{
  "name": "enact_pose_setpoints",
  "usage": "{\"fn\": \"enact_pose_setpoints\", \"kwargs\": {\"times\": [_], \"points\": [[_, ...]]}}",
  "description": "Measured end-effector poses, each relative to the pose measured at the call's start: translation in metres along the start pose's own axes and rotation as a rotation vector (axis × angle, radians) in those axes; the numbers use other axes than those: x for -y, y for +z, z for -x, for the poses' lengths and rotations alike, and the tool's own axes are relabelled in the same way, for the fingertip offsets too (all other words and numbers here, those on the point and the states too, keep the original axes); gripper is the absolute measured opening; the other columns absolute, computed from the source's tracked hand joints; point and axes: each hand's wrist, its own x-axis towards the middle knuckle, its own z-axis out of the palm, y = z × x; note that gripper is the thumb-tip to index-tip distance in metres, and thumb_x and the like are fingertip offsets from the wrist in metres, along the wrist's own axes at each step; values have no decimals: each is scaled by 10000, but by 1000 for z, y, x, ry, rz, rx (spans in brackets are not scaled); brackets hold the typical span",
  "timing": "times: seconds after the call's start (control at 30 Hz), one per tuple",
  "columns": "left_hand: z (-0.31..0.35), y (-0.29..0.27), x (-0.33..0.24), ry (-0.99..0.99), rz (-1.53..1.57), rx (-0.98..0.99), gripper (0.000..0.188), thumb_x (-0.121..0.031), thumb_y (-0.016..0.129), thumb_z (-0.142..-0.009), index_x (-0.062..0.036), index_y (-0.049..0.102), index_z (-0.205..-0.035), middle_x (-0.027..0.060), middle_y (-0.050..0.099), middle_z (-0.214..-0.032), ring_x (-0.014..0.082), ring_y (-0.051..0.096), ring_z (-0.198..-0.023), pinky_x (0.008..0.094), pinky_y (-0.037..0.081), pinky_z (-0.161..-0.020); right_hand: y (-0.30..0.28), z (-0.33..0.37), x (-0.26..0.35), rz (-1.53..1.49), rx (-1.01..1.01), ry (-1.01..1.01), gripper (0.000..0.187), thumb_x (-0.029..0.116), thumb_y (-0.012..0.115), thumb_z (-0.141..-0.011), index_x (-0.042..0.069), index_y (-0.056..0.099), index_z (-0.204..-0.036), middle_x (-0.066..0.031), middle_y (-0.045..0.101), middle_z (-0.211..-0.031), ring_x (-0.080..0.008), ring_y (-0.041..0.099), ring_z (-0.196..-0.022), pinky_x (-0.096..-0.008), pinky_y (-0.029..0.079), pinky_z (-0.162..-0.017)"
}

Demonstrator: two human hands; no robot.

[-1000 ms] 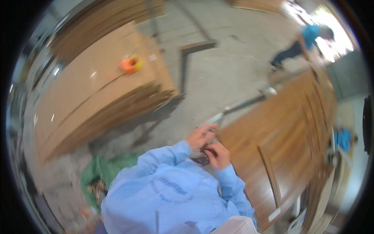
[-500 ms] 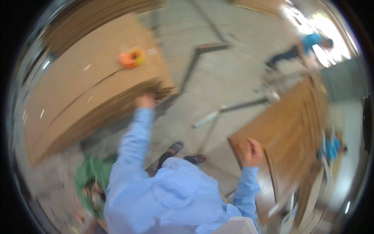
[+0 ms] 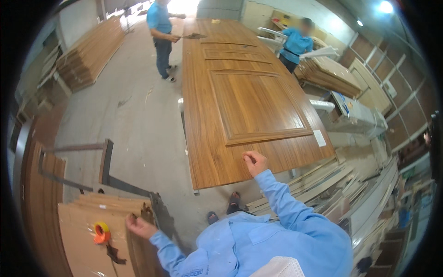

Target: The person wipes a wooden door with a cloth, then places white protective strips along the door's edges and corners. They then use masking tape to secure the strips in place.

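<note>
A large brown wooden door panel (image 3: 258,104) with raised rectangular mouldings lies flat in front of me. Over its near end is my right hand (image 3: 256,165), fingers curled in toward the thumb; anything inside them is too small to make out. Whether this hand touches the wood, I cannot tell. To the left, my left hand (image 3: 141,226) is at the edge of a cardboard-covered stack (image 3: 76,221), its fingers bent together, and what they grip, if anything, is unclear. Beside it on the cardboard are an orange and yellow tape roll (image 3: 101,232) and a dark scrap (image 3: 115,255).
One person in blue (image 3: 160,23) stands at the door's far left side, holding a flat brown piece; another (image 3: 297,44) is beyond its right side. A metal frame (image 3: 106,161) stands left. Long strips (image 3: 318,184) pile up at right. A white label (image 3: 319,138) is on the door.
My view has swung to the right, bringing the whole door in front of me. The right hand is now over its near end; the left is still by the cardboard stack.
</note>
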Motion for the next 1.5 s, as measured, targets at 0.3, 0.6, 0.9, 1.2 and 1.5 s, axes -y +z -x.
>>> {"fn": "enact_pose_setpoints", "kwargs": {"times": [0.3,0.6,0.9,1.2,1.5], "points": [[64,185,-224,515,160,990,390,-80,674,-923,-52,653,-1312,176,609,-1414,399,512,-1383,500,409,-1157,-20,1,13,-11,94,3,113,127,746,-943,19,727,-914,-94,714,-853,-198,690,-710,-305,531,-619],[105,205,-237,608,-113,1055,370,-132,697,-935,-78,656,-1298,134,626,-1409,361,533,-1375,479,393,-1148,-112,-30,-33,-101,-259,167,123,79,701,-985,27,755,-1083,-68,762,-958,-138,712,-797,-264,570,-676],[106,210,-247,557,-132,998,350,-27,680,-889,-43,679,-1239,128,681,-1324,352,598,-1296,460,432,-1114,-128,-70,-95,-271,-328,264,154,68,657,-1024,9,733,-1145,-54,755,-971,-101,684,-799,-244,560,-699],[110,211,-253,548,-260,890,393,67,596,-832,-13,687,-1206,164,698,-1259,376,632,-1204,452,471,-1067,-145,-111,-108,-328,-231,236,138,31,647,-1014,-13,730,-1115,-72,740,-967,-110,682,-783,-243,545,-679],[115,213,-248,528,-300,804,425,55,571,-791,-9,694,-1193,170,707,-1217,387,640,-1151,459,473,-1046,-140,-133,-115,-310,-139,211,137,25,677,-985,-2,742,-1102,-75,739,-935,-122,703,-779,-248,540,-650]]}}
